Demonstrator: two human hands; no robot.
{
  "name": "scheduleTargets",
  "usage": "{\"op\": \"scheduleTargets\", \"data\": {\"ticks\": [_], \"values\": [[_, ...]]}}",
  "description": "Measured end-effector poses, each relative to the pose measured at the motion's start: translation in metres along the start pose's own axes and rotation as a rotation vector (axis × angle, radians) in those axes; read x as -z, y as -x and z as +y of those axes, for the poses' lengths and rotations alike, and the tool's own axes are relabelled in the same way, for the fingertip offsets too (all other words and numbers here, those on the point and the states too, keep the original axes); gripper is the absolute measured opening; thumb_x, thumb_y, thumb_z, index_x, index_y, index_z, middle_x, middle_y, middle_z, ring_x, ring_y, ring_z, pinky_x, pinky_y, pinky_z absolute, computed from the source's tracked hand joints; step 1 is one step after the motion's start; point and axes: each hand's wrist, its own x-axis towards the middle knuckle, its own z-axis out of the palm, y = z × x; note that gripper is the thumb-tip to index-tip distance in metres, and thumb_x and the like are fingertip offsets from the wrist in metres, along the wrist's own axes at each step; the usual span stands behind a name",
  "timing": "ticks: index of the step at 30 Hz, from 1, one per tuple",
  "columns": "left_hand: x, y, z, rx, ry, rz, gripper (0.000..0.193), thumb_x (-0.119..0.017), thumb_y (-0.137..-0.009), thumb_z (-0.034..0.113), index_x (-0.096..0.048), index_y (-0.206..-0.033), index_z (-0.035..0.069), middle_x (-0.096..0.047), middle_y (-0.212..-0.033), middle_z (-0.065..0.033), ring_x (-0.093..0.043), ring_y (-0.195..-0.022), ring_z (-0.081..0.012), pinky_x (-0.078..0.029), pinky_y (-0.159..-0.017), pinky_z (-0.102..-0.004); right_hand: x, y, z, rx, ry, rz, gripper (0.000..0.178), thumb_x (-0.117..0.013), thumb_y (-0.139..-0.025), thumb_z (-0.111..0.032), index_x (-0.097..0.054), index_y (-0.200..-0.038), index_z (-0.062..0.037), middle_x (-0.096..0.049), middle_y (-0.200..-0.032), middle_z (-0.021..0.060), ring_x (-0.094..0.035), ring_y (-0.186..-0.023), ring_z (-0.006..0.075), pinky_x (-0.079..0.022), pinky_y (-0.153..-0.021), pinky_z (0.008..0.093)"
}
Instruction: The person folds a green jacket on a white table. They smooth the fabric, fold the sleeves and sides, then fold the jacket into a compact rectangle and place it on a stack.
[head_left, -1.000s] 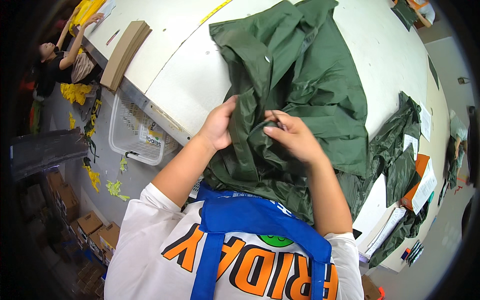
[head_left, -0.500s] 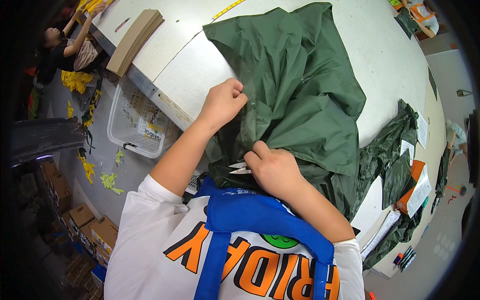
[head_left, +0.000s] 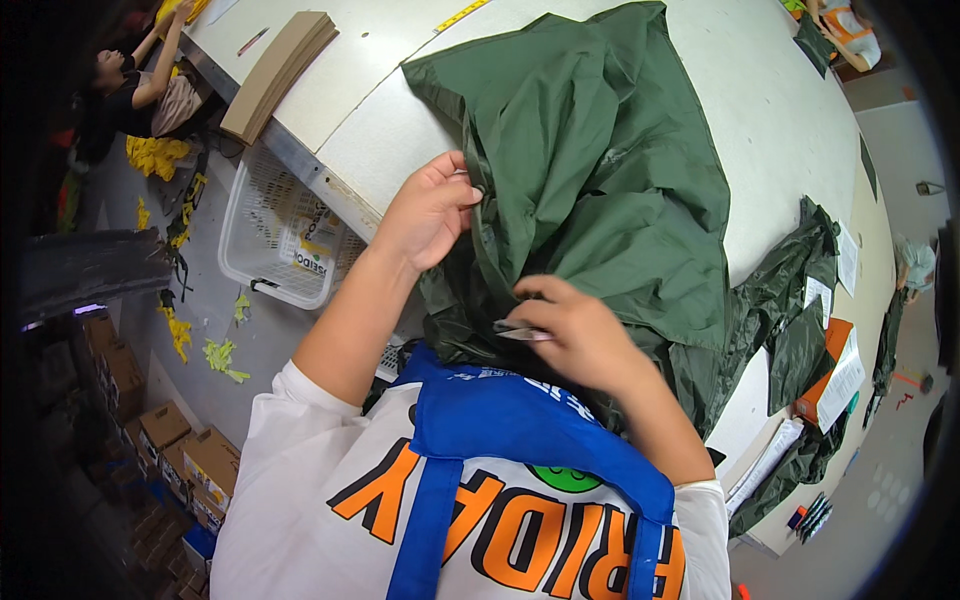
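A large dark green sheet of thin, shiny fabric point(head_left: 640, 170) lies rumpled over the table's near edge and hangs down in front of me. At its left edge, my left hand point(head_left: 432, 210) pinches the turned-up hem between thumb and fingers. My right hand point(head_left: 585, 338) is closed around small metal thread snips point(head_left: 522, 331), just above the fabric's lower folds. Their blades point left, with the tips near the dark folds. Most of the snips are hidden by my fingers.
A stack of brown cardboard strips point(head_left: 277, 75) lies at the table's left edge, above a white plastic basket point(head_left: 265, 235). On the right are more dark green fabric point(head_left: 785, 270), an orange box point(head_left: 828, 365) and papers. Co-workers are at the far left and right.
My left hand has turned more palm-up and lifted the hem. My right hand has moved slightly right with the snips, whose blades now look closer together.
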Motion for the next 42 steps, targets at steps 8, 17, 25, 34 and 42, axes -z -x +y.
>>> {"op": "scheduleTargets", "data": {"ticks": [8,17,25,34,42], "values": [[-0.062,0.022,0.002,-0.113,-0.18,-0.115,0.056,-0.056,-0.076,-0.01,-0.04,-0.128,0.006,-0.057,-0.109,-0.0073,-0.056,-0.103,-0.0147,-0.049,-0.086,-0.0309,0.033,-0.015,-0.009,-0.081,-0.398,0.398,0.019,-0.065,-0.077,0.0,-0.068,-0.096,-0.003,-0.06,-0.111,0.0109,-0.054,-0.08,0.0127,-0.042,-0.065,0.025],[-0.058,0.029,0.011,-0.214,-0.583,0.001,0.05,-0.053,-0.077,-0.009,-0.043,-0.123,0.008,-0.056,-0.09,-0.0052,-0.054,-0.079,-0.0093,-0.048,-0.063,-0.0221,0.029,-0.016,0.01,-0.243,-0.568,0.528,0.015,-0.061,-0.084,-0.005,-0.068,-0.097,-0.0022,-0.059,-0.092,0.006,-0.053,-0.089,0.0146,-0.041,-0.079,0.0262],[-0.078,0.041,0.0,-0.152,-1.158,0.018,0.031,-0.065,-0.079,0.003,-0.051,-0.107,0.002,-0.059,-0.089,-0.0044,-0.055,-0.075,-0.0072,-0.047,-0.064,-0.0215,0.031,-0.018,0.008,-0.227,-0.506,0.574,0.014,-0.06,-0.084,-0.005,-0.068,-0.095,-0.001,-0.058,-0.09,0.0049,-0.052,-0.089,0.0146,-0.041,-0.08,0.0258],[-0.063,0.042,-0.003,-0.09,-0.31,-0.198,0.049,-0.053,-0.082,-0.008,-0.039,-0.127,0.006,-0.063,-0.09,-0.0058,-0.057,-0.079,-0.0085,-0.045,-0.072,-0.0232,0.03,0.001,0.007,-0.093,-0.456,0.66,0.012,-0.061,-0.083,-0.004,-0.067,-0.093,-0.0017,-0.061,-0.099,0.0061,-0.056,-0.09,0.0144,-0.042,-0.079,0.0256],[-0.08,0.046,-0.005,-0.144,-0.777,-0.044,0.022,-0.062,-0.083,-0.004,-0.061,-0.105,-0.001,-0.061,-0.1,-0.0041,-0.056,-0.085,-0.0051,-0.047,-0.072,-0.0212,0.009,0.011,0.004,-0.047,-0.589,0.473,0.012,-0.06,-0.085,-0.008,-0.064,-0.094,-0.0017,-0.061,-0.09,0.0081,-0.051,-0.073,0.0157,-0.042,-0.068,0.027]]}}
